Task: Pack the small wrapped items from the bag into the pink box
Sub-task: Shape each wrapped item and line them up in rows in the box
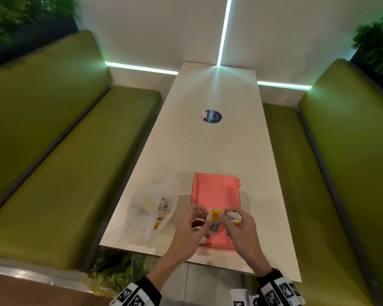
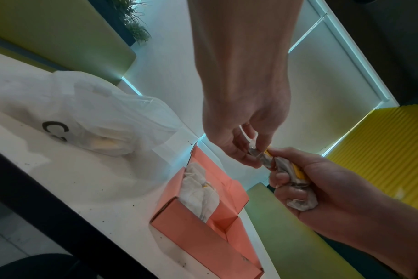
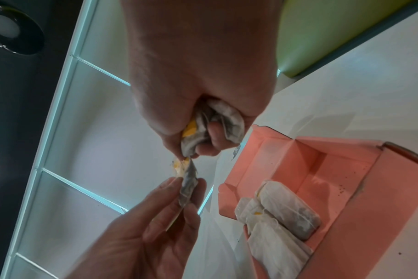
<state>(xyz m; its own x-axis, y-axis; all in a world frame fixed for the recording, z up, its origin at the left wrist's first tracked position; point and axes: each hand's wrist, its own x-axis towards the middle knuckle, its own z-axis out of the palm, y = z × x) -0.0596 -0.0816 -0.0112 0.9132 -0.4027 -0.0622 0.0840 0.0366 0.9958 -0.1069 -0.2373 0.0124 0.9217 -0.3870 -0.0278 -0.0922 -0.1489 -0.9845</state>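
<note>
Both hands hover over the near end of the open pink box [image 1: 217,193], which lies on the white table. One small wrapped item [image 1: 215,215] with a yellow label hangs between them. My left hand [image 1: 205,218] pinches its lower end [image 3: 187,186]. My right hand [image 1: 227,217] holds its top and also grips a crumpled bundle of wrapped items [image 3: 212,120] in its curled fingers. Several wrapped items [image 3: 279,213] lie packed in one end of the box [image 3: 334,175]. The white plastic bag [image 1: 146,215] lies left of the box with more items inside.
A round blue sticker [image 1: 211,116] sits farther up the table [image 1: 208,146]. Green bench seats [image 1: 64,173] flank the table on both sides. The table's near edge runs just under my wrists.
</note>
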